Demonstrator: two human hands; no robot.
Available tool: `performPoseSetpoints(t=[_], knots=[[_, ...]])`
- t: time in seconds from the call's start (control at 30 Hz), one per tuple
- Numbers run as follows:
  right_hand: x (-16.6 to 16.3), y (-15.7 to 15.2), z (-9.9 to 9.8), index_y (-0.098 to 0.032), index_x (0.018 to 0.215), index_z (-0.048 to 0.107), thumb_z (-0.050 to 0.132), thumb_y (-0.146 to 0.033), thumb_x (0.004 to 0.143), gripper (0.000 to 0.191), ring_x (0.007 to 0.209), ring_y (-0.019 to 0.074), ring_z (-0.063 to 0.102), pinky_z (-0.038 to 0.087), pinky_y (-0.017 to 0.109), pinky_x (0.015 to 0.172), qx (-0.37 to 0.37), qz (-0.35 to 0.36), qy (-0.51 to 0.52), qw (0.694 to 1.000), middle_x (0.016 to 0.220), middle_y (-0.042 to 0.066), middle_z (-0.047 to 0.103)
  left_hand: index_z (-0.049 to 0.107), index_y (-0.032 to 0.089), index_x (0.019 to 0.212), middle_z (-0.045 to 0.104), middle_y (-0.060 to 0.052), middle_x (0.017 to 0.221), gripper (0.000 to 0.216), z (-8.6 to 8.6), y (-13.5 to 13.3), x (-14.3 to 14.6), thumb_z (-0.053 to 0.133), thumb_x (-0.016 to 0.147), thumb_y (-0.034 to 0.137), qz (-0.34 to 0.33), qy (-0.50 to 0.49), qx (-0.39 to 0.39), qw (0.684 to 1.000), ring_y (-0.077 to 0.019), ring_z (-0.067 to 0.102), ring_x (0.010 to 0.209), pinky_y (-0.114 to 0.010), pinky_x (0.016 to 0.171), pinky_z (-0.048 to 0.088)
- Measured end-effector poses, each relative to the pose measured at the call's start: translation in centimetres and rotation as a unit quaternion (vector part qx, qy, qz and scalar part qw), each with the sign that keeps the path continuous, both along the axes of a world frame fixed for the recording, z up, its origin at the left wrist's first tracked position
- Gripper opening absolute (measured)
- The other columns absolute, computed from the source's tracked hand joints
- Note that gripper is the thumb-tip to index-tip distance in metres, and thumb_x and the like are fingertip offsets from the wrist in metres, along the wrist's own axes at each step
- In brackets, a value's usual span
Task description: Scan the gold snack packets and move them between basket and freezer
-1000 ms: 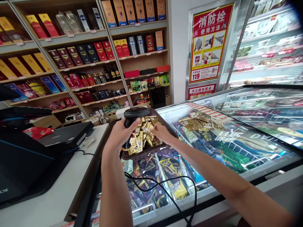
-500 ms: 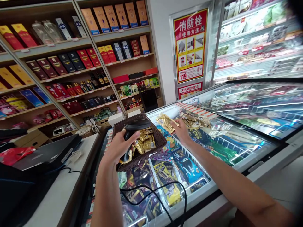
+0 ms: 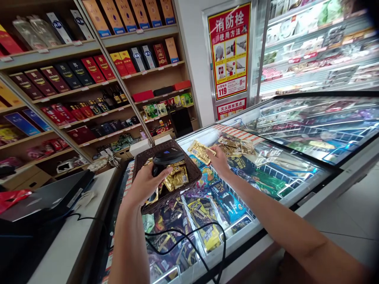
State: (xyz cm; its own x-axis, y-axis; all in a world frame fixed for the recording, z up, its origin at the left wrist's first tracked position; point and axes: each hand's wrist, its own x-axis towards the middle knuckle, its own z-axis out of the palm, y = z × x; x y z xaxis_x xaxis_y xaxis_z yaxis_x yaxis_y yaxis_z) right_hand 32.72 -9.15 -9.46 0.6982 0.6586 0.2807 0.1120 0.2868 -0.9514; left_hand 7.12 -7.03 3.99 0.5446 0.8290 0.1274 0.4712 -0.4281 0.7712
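A gold packet (image 3: 199, 152) is just beyond the right rim of a brown wicker basket (image 3: 194, 173), over the glass top of a chest freezer (image 3: 245, 232); whether it touches the glass I cannot tell. The right hand (image 3: 219, 159) has its grip clamped on the packet's near end, thumb and fingers pinched together. The left hand (image 3: 145, 182) has its grip wrapped around the handle of a black scanner (image 3: 168, 156), whose head is above the basket. Beneath it, more gold packets (image 3: 179, 177) fill part of the basket. Past the right hand, a loose pile of brown-and-gold packets (image 3: 233, 146) lies on the freezer top. A black cable (image 3: 224, 246) loops across the near glass, over a yellow pack (image 3: 204, 225) and other bagged goods inside. Left of the freezer, a white surface (image 3: 71, 236) carries dark equipment. Behind stand boxed goods on wooden shelving (image 3: 142, 85) and a red-and-yellow poster (image 3: 228, 51).
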Motion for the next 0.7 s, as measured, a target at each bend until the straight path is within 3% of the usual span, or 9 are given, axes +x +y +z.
performPoseSetpoints(t=[0.27,0.5,0.6,0.7], knots=[[0.0,0.1,-0.2,-0.024,0.083,0.049,0.057,-0.055,0.08,0.032,0.044,0.0172,0.057,0.045,0.03,0.04,-0.023,-0.011,-0.017,1.0,0.064,-0.003,0.056,0.06,0.019,0.079,0.051,0.003,0.06,0.037,0.0,0.1,0.0,0.068,0.075,0.054,-0.012,0.004,-0.001,1.0,-0.013,0.052,0.053,-0.022,0.048,0.037],[1.8,1.4,-2.4,-0.022,0.09,0.05,0.054,-0.05,0.083,0.029,0.048,0.0188,0.061,0.045,0.032,0.049,-0.106,-0.048,0.005,0.993,0.072,0.0,0.058,0.062,0.017,0.082,0.054,0.002,0.062,0.039,0.2,-0.1,0.1,0.07,0.072,0.054,-0.009,-0.001,-0.018,1.0,-0.0136,0.053,0.055,-0.022,0.049,0.039],[3.6,1.8,-3.2,-0.02,0.101,0.051,0.049,-0.047,0.086,0.032,0.062,0.0212,0.065,0.048,0.033,0.055,-0.132,-0.084,0.034,0.987,0.088,0.007,0.06,0.062,0.017,0.083,0.056,0.001,0.064,0.04,0.5,-0.4,0.1,0.071,0.072,0.054,-0.006,0.008,-0.016,1.0,-0.0136,0.053,0.056,-0.022,0.049,0.039],[5.4,1.9,-3.5,-0.015,0.112,0.052,0.048,-0.041,0.086,0.036,0.092,0.029,0.063,0.048,0.041,0.08,-0.168,-0.163,-0.027,0.972,0.103,0.014,0.06,0.062,0.017,0.085,0.056,0.001,0.064,0.044,1.0,-0.6,-0.2,0.069,0.072,0.058,0.013,0.016,-0.018,1.0,-0.0139,0.054,0.057,-0.021,0.048,0.037]])
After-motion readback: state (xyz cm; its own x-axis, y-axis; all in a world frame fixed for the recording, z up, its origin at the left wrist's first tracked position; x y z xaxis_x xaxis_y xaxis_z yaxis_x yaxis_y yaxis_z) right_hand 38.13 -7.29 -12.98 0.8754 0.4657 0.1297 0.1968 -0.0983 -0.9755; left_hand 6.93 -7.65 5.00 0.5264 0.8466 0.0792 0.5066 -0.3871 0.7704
